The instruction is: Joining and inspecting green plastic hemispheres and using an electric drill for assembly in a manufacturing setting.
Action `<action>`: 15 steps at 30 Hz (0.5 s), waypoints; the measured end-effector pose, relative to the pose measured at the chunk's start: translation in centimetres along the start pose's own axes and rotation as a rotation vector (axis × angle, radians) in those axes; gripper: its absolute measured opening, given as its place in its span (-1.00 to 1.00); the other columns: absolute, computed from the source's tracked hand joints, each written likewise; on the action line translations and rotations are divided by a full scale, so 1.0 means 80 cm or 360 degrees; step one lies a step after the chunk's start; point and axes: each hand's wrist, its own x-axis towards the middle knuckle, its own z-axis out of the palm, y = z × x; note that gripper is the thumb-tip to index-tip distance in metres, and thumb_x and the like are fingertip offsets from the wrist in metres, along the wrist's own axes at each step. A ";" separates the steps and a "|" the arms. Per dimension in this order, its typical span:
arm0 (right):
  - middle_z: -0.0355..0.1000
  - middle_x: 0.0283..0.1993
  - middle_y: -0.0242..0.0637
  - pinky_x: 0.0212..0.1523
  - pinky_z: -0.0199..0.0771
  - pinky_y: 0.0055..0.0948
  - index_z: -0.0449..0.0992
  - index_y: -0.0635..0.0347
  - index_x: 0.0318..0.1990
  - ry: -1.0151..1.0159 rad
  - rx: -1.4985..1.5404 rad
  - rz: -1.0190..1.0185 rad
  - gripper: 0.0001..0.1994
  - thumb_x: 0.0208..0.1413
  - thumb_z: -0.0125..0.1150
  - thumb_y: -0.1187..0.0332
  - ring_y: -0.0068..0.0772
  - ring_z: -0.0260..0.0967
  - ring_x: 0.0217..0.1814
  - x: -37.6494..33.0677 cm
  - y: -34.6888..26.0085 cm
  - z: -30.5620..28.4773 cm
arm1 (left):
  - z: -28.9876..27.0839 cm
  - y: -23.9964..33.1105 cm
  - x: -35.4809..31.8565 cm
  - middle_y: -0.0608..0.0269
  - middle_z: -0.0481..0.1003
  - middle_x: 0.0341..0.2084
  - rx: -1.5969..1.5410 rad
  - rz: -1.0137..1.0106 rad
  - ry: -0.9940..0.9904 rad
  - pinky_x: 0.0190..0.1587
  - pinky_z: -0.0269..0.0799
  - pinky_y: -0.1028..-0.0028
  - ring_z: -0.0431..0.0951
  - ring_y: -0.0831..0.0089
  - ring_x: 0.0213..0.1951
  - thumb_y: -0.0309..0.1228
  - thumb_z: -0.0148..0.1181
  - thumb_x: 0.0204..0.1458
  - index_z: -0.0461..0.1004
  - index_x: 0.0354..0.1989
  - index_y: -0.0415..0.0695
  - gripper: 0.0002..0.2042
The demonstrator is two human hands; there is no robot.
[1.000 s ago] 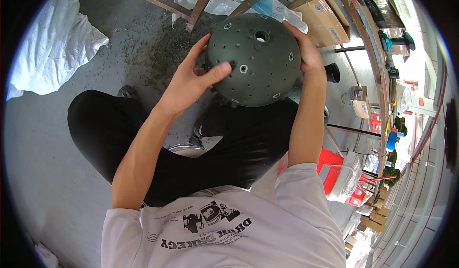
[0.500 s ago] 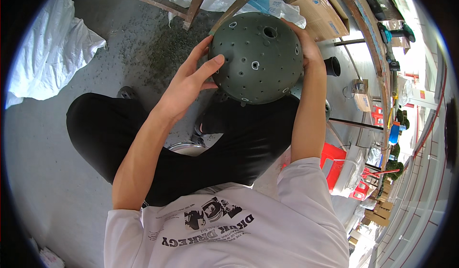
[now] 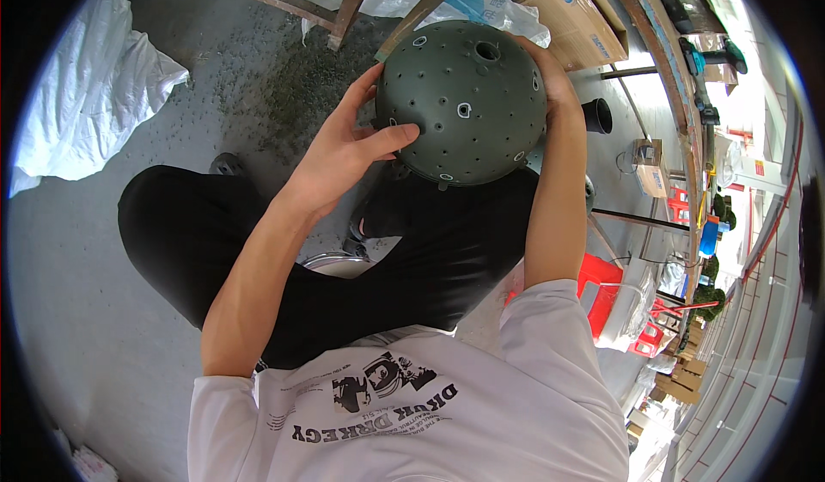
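Observation:
Between my hands is a dark green hollow ball point(image 3: 468, 143), dotted all over with small holes. Several of those holes are ringed in white, and one larger round opening sits near its top. My left hand point(image 3: 348, 143) grips the ball's left side, its thumb lying on the front surface and the fingers partly behind. Against the upper right side rests my right hand point(image 3: 550, 74), whose fingertips are mostly hidden behind the ball. The ball is just above my right leg.
Dark scraps litter the floor point(image 3: 284, 95) beyond my left hand. A white sheet point(image 3: 94, 95) lies at the left. At the right are a wooden-edged bench point(image 3: 666, 61), a cardboard box point(image 3: 571, 22), a black cup point(image 3: 597, 117) and a red stool point(image 3: 599, 293).
The ball has turned slightly in my hands, its markings shifting a little right. My left thumb has slid lower and farther across the front.

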 end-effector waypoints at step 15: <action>0.57 -0.17 -0.27 -0.19 0.49 -0.47 0.57 0.23 -0.06 -0.0092 -0.0110 0.0047 -0.63 0.22 0.13 0.10 -0.50 0.49 -0.25 0.017 0.012 0.006 | 0.002 -0.008 0.005 -0.17 0.05 0.32 -0.0029 0.0055 0.0133 0.24 0.32 0.24 0.34 0.10 0.22 -0.19 0.54 -0.14 -0.15 0.44 -0.26 0.08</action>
